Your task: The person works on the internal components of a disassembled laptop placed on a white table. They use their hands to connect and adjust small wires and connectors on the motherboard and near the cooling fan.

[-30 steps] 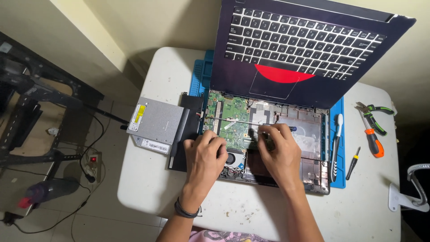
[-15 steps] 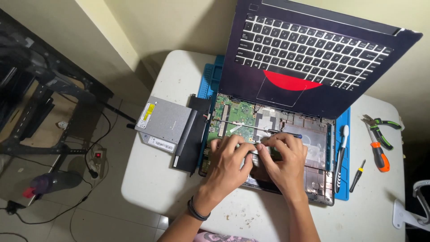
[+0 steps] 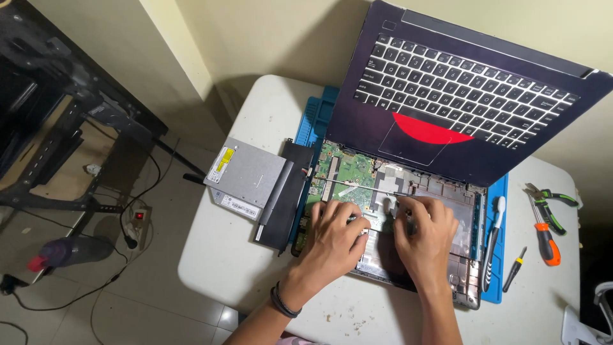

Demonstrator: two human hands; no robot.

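Note:
An opened laptop base (image 3: 460, 198) lies on a blue work mat (image 3: 313, 121), its green circuit board (image 3: 348, 169) bare. The keyboard panel (image 3: 460, 96), dark with a red patch, is propped up behind it. My left hand (image 3: 335, 239) rests palm down on the board's lower part, fingers spread, a dark band on the wrist. Close beside it, my right hand (image 3: 424, 236) presses its fingertips on the metal parts at the middle of the base. Whether either hand pinches something small is hidden under the fingers.
A grey optical drive (image 3: 246, 176) and a black battery (image 3: 287, 195) lie left of the laptop on the white table (image 3: 236, 268). At the right lie a white tool (image 3: 495, 230), a small screwdriver (image 3: 514, 268), an orange-handled screwdriver (image 3: 546, 239) and green pliers (image 3: 552, 198). Cables and a dark stand fill the floor at left.
The view has shifted a little, so the laptop sits further right and lower. Both hands stay on the open base, the left one drawing closer to the right.

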